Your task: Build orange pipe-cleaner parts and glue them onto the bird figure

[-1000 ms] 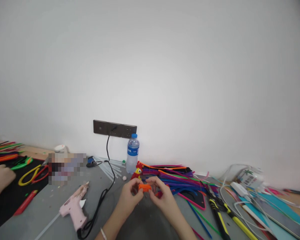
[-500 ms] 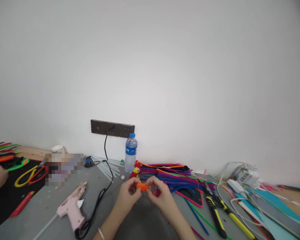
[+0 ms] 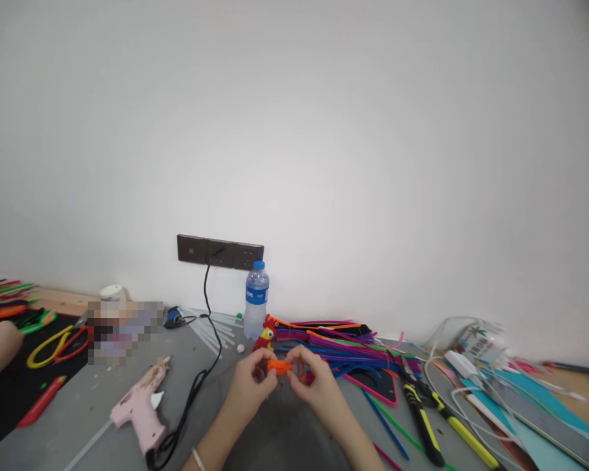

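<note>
Left hand and right hand – fingers pinched closed – grip one orange pipe-cleaner piece.

Both forearms rising from the bottom edge and converging toward the middle. Left hand with a thin bracelet at the wrist, palm turned inward, fingers curled and thumb pressed toward the fingertips in a pinch. Right hand mirrored opposite, knuckles up, fingertips bent down and pinched likewise. Fingertips of the two hands nearly meeting, just apart, both closed on the same small orange piece between them. Wrists low, elbows out of view.
</note>
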{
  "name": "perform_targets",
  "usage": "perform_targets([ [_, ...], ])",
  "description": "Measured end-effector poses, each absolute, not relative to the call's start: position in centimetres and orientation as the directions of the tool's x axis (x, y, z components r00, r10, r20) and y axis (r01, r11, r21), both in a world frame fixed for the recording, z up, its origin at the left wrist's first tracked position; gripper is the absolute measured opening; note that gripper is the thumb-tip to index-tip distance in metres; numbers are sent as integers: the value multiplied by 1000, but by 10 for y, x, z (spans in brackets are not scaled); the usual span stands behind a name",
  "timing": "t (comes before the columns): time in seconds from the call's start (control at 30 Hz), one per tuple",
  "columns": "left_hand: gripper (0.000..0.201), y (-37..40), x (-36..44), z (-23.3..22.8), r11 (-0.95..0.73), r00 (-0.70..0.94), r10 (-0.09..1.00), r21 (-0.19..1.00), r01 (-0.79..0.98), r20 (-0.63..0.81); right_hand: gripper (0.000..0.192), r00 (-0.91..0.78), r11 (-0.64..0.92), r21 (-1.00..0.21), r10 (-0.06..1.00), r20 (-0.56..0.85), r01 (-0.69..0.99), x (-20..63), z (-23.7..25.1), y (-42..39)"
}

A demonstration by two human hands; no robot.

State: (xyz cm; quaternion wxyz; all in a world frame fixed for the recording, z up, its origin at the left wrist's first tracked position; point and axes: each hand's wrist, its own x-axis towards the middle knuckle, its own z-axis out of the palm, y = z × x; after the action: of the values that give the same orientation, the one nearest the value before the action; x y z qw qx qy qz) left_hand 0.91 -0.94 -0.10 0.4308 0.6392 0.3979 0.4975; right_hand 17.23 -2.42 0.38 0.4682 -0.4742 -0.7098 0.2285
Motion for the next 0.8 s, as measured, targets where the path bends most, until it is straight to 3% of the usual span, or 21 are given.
perform_targets([
  [0.2,9,-10,10,0,-308,156,944,947,90,292,21,-96,459,-744,874,476,485,169,2,-23],
  [0.4,7,-11,10,-4,-309,149,944,948,73,296,16,-82,437,-795,891,446,422,167,2,-22],
  [0.53,31,-14,14,-6,-286,188,933,950,-126,306,4,-52,404,-892,914,402,202,169,6,-22],
  [0.63,48,-13,15,-9,-258,214,930,945,-201,299,23,-42,309,-951,950,309,-1,169,5,-19],
  [0.8,41,-7,12,-7,-185,200,952,955,-233,234,41,-60,99,-975,992,113,-200,164,-4,-16],
])
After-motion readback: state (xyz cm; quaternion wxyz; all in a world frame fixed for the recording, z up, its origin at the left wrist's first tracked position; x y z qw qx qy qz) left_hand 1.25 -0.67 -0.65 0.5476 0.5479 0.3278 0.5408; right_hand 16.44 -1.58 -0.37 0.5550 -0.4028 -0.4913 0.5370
